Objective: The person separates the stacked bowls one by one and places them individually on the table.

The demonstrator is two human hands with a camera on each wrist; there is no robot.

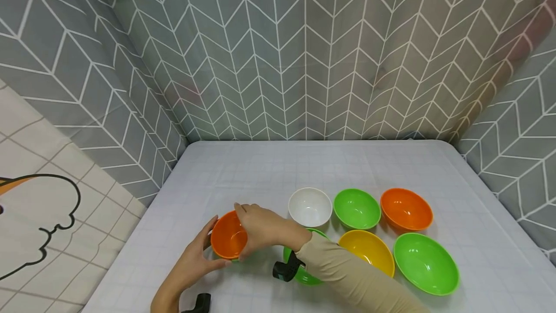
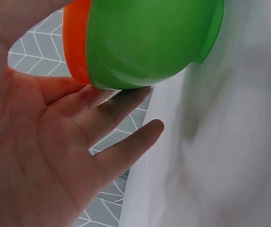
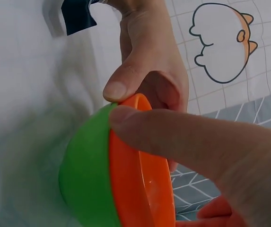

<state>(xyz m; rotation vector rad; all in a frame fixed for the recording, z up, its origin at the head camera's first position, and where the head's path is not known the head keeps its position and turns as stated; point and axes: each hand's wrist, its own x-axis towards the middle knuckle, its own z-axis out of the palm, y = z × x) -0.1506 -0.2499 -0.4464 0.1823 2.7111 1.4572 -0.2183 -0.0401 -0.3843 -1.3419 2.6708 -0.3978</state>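
On the left part of the table, an orange bowl (image 1: 229,236) sits nested in a green bowl (image 2: 149,42), its orange rim standing above the green one. My left hand (image 1: 193,261) holds the pair from the left, thumb at the near side and fingers around the far side. From the right, my right hand (image 1: 266,228) grips the orange bowl, its thumb (image 3: 168,135) lying across the outside near where the two rims meet. In the head view the orange bowl hides most of the green one.
Right of the hands stand a white bowl (image 1: 310,207), a green bowl (image 1: 357,209) and another orange bowl (image 1: 406,209). Nearer are a yellow bowl (image 1: 367,249) and a large green bowl (image 1: 426,263). My right forearm crosses over one more green bowl (image 1: 309,278).
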